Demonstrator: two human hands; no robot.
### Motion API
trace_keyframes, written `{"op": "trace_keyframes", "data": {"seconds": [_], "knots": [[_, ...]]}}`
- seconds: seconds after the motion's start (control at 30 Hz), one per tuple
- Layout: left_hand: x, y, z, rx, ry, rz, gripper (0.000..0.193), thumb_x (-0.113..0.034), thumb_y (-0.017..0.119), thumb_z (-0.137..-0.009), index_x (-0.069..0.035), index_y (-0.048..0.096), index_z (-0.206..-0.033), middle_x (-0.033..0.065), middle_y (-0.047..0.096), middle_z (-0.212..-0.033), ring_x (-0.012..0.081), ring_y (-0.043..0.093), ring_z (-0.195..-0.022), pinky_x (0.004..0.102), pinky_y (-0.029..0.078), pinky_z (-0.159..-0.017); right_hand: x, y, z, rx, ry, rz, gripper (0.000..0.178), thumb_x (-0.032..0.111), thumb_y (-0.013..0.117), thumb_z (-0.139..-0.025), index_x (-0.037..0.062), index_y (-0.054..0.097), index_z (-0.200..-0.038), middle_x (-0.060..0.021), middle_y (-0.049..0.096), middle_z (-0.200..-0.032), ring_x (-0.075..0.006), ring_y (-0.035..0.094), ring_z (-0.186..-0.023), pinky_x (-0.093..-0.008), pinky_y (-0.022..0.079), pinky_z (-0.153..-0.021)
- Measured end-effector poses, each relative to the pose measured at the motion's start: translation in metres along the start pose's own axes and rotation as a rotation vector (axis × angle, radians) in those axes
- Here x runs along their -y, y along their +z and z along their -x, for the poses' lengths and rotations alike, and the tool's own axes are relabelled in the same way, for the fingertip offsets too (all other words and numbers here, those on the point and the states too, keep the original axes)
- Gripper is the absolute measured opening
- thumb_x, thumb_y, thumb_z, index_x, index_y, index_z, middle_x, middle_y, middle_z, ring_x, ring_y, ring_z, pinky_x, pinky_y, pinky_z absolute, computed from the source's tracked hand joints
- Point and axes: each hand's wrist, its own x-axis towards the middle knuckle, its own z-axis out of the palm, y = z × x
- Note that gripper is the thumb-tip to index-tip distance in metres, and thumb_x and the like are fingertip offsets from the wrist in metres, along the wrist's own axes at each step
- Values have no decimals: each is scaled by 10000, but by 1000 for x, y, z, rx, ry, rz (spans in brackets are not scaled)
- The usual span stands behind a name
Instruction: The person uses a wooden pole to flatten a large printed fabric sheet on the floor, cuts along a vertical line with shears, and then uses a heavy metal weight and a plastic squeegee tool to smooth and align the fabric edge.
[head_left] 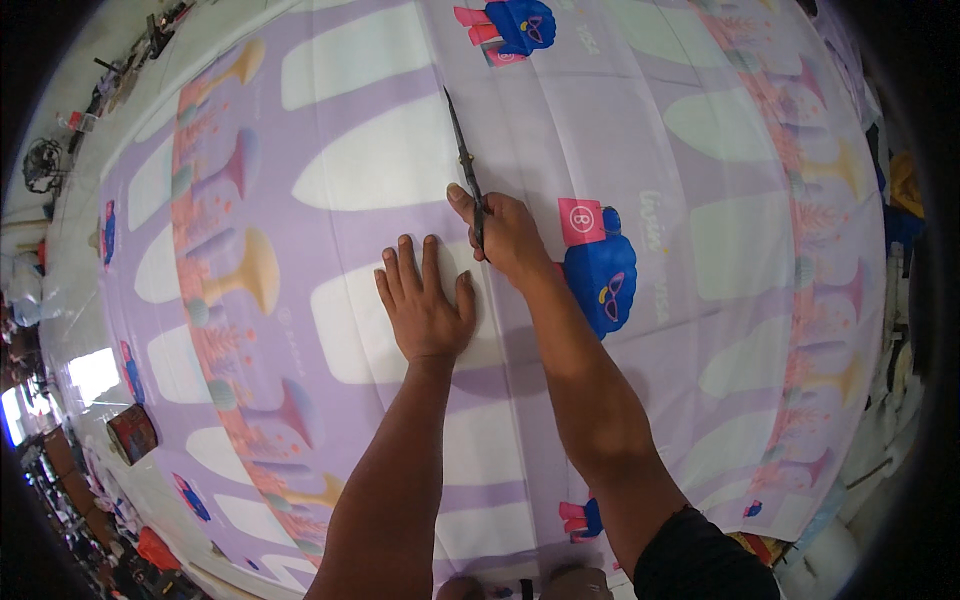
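Below, lilac fabric (365, 225); beyond, clutter (100, 500).

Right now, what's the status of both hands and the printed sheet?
Left hand spread flat on lilac-and-white printed sheet. Right hand gripping dark slender scissors, tips pointing away from the body. Sheet spread wide, lightly creased.

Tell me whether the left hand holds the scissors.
No, the right hand holds the scissors, while the left hand lies spread on the printed cloth.
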Motion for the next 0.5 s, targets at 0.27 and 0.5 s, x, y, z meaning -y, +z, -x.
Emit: {"op": "trace_keyframes", "data": {"seconds": [0.27,0.5], "knots": [[-2,1,-1,-5,2,1,628,-395,527,-902,-113,416,-1452,204,354,-1502,423,265,-1424,561,167,-1172,-2,-5,-8,10,-73,85,665,632,590,-893,34,552,-605,-88,533,-491,-205,592,-462,-356,475,-499],[1,-2,-1,35,-14,-2,630,-380,537,-906,-118,394,-1460,220,337,-1507,431,255,-1427,577,159,-1170,3,0,-17,13,-43,95,672,647,592,-884,46,538,-588,-77,529,-487,-200,587,-459,-351,471,-489]]}}
